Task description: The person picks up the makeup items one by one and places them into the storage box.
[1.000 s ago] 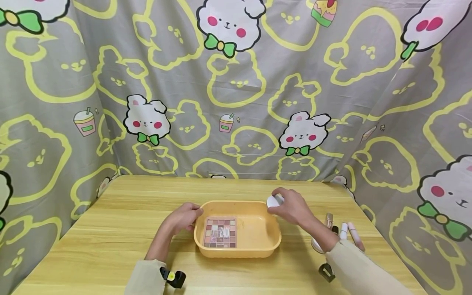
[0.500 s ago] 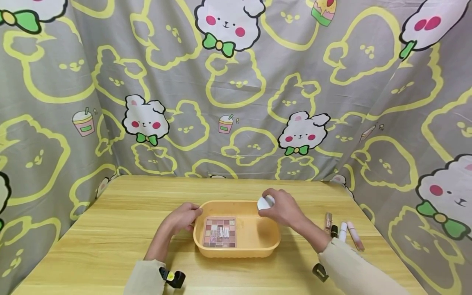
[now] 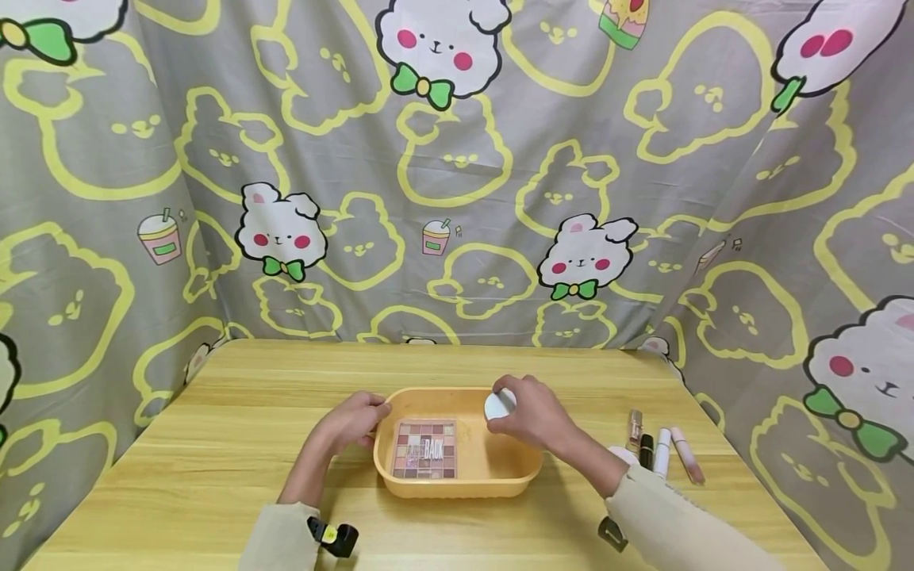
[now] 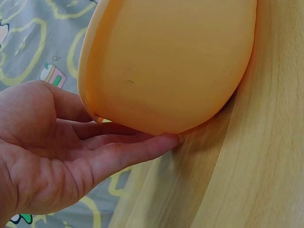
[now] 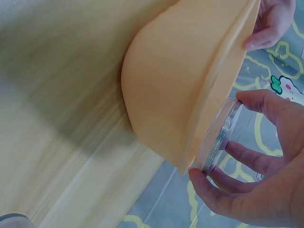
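Note:
A yellow plastic basket (image 3: 457,489) stands in the middle of the table. Inside it, at the left, lies a flat eyeshadow palette (image 3: 424,450) with a grid of colours and the word BACK. My left hand (image 3: 350,420) holds the basket's left end by the rim; in the left wrist view its fingers lie along the outer wall. Above the right half of the basket, my right hand (image 3: 537,414) pinches a round compact (image 3: 499,404) by its edge, tilted. The right wrist view shows the compact's clear side between thumb and fingers, close to the rim.
On the table at the right lie a clear tube (image 3: 635,430), a black one (image 3: 646,450), a white one (image 3: 662,452) and a pink one (image 3: 688,454). A round pale item (image 3: 624,454) is partly hidden by the right forearm. A patterned curtain (image 3: 457,198) surrounds the table.
My right hand has carried the compact leftward from the basket's back right corner and slightly down, over its inside. My left hand and the basket have stayed in place.

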### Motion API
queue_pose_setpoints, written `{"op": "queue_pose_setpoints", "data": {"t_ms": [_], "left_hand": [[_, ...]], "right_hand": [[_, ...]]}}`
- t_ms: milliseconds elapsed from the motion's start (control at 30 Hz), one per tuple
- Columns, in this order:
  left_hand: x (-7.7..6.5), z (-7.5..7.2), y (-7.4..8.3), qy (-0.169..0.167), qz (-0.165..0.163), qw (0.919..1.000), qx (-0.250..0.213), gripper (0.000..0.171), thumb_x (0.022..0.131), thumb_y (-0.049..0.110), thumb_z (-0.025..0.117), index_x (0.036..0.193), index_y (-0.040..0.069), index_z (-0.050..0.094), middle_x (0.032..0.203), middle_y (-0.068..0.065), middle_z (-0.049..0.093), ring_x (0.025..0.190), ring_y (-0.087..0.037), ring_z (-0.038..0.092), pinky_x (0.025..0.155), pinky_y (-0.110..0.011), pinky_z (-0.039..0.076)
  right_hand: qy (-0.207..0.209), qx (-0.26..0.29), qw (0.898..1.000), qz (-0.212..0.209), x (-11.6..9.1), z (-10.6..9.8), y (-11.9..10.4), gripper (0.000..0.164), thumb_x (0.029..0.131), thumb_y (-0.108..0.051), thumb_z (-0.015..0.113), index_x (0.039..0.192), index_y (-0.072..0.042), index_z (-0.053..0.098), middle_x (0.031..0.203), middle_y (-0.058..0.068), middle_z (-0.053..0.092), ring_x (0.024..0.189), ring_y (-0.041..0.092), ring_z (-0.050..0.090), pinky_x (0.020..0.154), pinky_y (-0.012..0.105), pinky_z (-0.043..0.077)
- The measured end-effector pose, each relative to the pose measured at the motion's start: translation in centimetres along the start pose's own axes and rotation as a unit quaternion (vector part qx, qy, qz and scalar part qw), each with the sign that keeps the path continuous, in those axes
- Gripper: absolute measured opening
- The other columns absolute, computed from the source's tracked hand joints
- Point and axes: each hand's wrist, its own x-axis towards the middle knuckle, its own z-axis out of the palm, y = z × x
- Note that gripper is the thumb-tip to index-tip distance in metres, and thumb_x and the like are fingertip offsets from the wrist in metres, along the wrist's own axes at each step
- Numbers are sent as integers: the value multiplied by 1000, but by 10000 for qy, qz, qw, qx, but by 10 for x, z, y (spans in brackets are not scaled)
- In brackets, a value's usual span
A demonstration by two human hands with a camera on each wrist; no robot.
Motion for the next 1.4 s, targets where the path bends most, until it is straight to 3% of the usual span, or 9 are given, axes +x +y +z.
{"op": "queue_pose_setpoints", "data": {"t_ms": [567,867,1400], "left_hand": [[0,0,-1,-71,79,9999,-40,39,107,14,41,127,-14,59,107,-20,70,94,-24,69,71,-40,61],[0,0,0,-23,30,10000,31,39,106,15,42,128,-13,59,109,-19,70,96,-24,68,72,-40,61],[1,0,0,-33,-51,9999,-82,42,107,14,41,135,-15,53,115,-21,69,102,-28,69,75,-42,62]], "right_hand": [[-124,-63,9991,-407,-8,22,-7,48,66,-21,91,109,-8,71,91,8,65,79,20,55,62,31,48],[-333,-23,9982,-493,-13,30,-10,57,64,-21,91,114,-3,71,107,13,69,98,27,60,75,39,54],[-590,-6,9972,-450,-15,41,-16,55,63,-23,90,110,-2,71,99,13,66,86,22,56,70,37,49]]}}
